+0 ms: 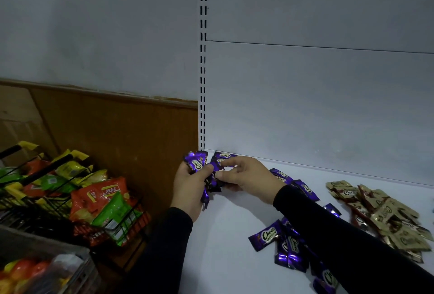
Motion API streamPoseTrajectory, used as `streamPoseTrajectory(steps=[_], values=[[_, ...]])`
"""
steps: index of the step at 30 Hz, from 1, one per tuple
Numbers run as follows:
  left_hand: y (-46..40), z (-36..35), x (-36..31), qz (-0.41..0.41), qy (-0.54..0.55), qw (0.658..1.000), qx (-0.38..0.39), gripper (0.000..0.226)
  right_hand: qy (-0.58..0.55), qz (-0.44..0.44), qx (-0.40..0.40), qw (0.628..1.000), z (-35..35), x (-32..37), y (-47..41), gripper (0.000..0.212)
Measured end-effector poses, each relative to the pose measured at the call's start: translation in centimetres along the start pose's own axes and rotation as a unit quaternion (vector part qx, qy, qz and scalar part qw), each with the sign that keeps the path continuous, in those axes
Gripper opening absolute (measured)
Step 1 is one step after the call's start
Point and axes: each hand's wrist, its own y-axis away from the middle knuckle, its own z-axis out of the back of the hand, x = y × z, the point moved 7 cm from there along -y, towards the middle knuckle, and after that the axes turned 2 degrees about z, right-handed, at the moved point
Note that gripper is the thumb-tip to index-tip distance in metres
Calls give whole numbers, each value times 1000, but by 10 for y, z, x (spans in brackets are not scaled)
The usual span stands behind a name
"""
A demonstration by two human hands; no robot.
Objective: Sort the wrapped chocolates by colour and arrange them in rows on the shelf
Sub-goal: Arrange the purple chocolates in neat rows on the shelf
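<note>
At the back left corner of the white shelf, my left hand grips a bunch of purple wrapped chocolates. My right hand pinches one purple chocolate of that bunch between thumb and fingers. Another purple chocolate lies against the back panel behind my fingers. More purple ones trail under my right forearm, and a loose purple heap lies near the shelf's front. A pile of gold and brown chocolates sits on the right.
Left of the shelf stands a black wire rack full of orange, green and yellow snack bags. A crate of orange and yellow fruit sits at the bottom left. A slotted upright marks the shelf's left edge; a brown wooden panel lies beyond.
</note>
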Motion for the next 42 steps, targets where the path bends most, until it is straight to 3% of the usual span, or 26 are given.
streamPoseTrajectory(steps=[5, 10, 14, 17, 22, 27, 30, 42], values=[[-4, 7, 1, -13, 7, 999, -37, 27, -49, -27, -79, 995, 20, -7, 0, 35], [-11, 18, 4, -13, 11, 996, -89, 30, 171, -13, -69, 983, 27, -14, -9, 15], [-11, 22, 3, -11, 18, 994, -110, 32, 261, 27, -63, 963, 16, -6, -17, 10], [-9, 22, 1, -4, 14, 993, -115, 33, 336, 41, -70, 938, 11, -5, -23, 14], [-8, 22, -2, -1, 4, 991, -130, 37, 370, 77, -83, 922, 17, 3, -17, 23], [-7, 22, -2, -5, 13, 991, -132, 34, 453, 151, 70, 876, -3, 0, 8, 42], [-8, 25, -1, -6, 12, 989, -145, 40, 473, 118, 124, 864, -11, -9, 13, 56], [-7, 27, -1, 1, 25, 989, -145, 40, 506, 59, 97, 855, -14, -7, -3, 58]])
